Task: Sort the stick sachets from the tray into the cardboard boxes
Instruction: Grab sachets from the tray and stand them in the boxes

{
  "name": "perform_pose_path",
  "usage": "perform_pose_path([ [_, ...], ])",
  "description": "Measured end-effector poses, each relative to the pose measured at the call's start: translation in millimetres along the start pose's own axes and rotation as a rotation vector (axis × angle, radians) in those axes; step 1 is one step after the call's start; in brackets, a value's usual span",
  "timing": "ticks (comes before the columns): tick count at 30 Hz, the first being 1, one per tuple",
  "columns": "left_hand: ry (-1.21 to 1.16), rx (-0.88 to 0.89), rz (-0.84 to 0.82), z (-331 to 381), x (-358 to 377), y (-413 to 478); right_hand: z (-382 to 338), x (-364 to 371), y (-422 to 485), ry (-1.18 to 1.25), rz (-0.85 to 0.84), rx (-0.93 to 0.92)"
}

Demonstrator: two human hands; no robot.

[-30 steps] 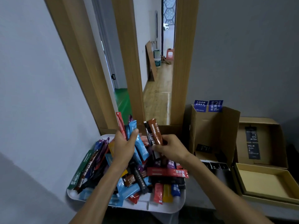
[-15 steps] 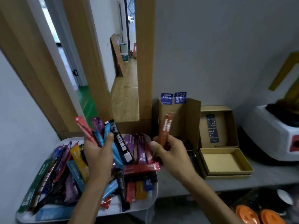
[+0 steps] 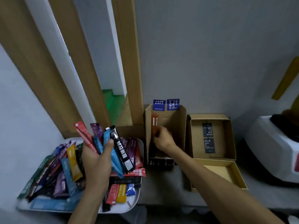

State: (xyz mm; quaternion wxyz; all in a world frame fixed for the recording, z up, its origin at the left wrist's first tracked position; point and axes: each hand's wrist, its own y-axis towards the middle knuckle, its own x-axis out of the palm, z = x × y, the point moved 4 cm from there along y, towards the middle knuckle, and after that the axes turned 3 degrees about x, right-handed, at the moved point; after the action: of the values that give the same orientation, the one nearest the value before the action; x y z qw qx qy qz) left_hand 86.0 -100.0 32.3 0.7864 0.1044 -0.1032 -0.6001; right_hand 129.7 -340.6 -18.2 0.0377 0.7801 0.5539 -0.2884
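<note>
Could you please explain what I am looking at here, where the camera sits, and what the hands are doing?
There is no machine here: a person works with bare hands, and the single picture comes from a camera worn on the head, looking down. The left hand grips a bunch of sachets above a white tray piled with more. The right hand pinches a brown sachet, held upright inside the tall box, which is open. Beside it, to the right, a flat box lies open.
</note>
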Motion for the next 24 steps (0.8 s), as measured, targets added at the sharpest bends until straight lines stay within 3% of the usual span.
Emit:
perform_pose_path([
  [9,0.006,-0.028,-0.102,2.5,-0.4,10.5,9.6,3.9,9.5,-0.096,0.067,0.000],
  [12,-0.024,-0.041,-0.124,4.2,-1.1,19.5,7.7,-2.1,-16.2,0.015,0.180,-0.017],
  [15,-0.079,-0.070,-0.155,3.0,0.6,25.9,4.1,-1.7,-79.9,0.166,0.307,-0.189],
  [17,-0.123,-0.100,-0.178,2.2,6.3,26.5,-3.1,13.5,-119.0,0.220,0.172,-0.277],
  [20,-0.192,-0.139,-0.212,5.0,18.2,20.6,-13.9,35.0,-137.5,0.253,-0.089,-0.266],
  [24,-0.216,-0.143,-0.261,8.0,24.4,17.1,-21.3,29.6,-138.7,0.314,-0.109,-0.255],
])
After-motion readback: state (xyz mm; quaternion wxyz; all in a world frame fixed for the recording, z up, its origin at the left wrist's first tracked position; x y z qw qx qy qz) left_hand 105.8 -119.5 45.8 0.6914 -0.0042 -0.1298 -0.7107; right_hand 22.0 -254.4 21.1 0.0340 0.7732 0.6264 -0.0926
